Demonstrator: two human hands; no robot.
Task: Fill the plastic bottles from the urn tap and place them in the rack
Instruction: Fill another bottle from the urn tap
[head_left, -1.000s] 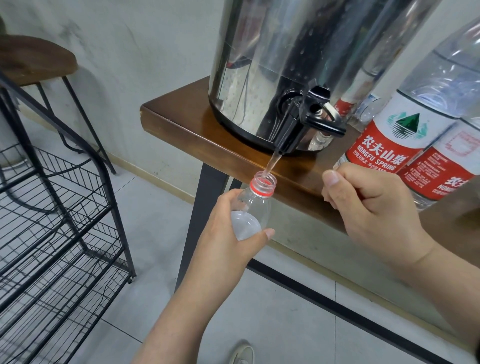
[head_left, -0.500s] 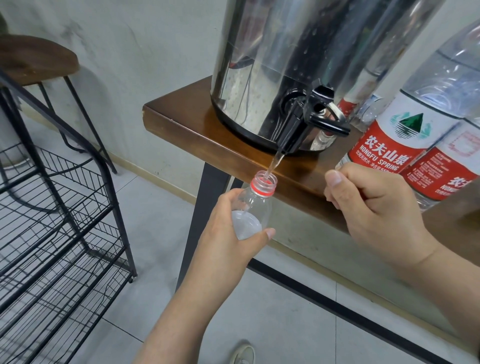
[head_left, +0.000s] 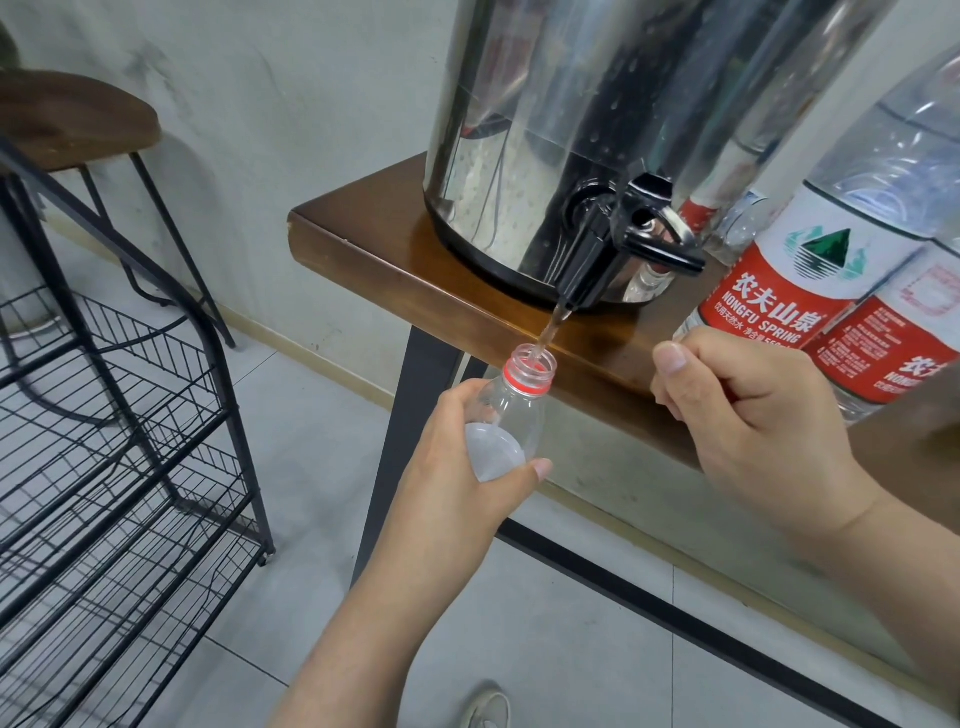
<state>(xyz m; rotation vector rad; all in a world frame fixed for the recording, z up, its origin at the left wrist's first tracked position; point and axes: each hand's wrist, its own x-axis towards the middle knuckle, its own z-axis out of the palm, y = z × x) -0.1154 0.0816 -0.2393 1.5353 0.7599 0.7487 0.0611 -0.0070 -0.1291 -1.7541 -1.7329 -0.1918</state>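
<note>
one view only, worn on the head, looking forward and steeply down. close over both hands, left hand (head_left: 457, 447) and right hand (head_left: 753, 415), with forearms entering from the bottom edge. near the table (head_left: 363, 249) edge and the urn (head_left: 571, 130), cut off at the top. wide angle, bending the rack (head_left: 119, 415) at far left. floor (head_left: 545, 623) filling the lower frame.

A small clear plastic bottle (head_left: 511, 410) being filled under the black tap (head_left: 592, 260) of a steel urn (head_left: 597, 119).

The bottle has a red neck ring, no cap, and tilts slightly; a thin stream of water runs into its mouth. The urn stands on the wooden desk (head_left: 363, 244). A black wire rack (head_left: 104, 441) stands on the floor at left.
</note>
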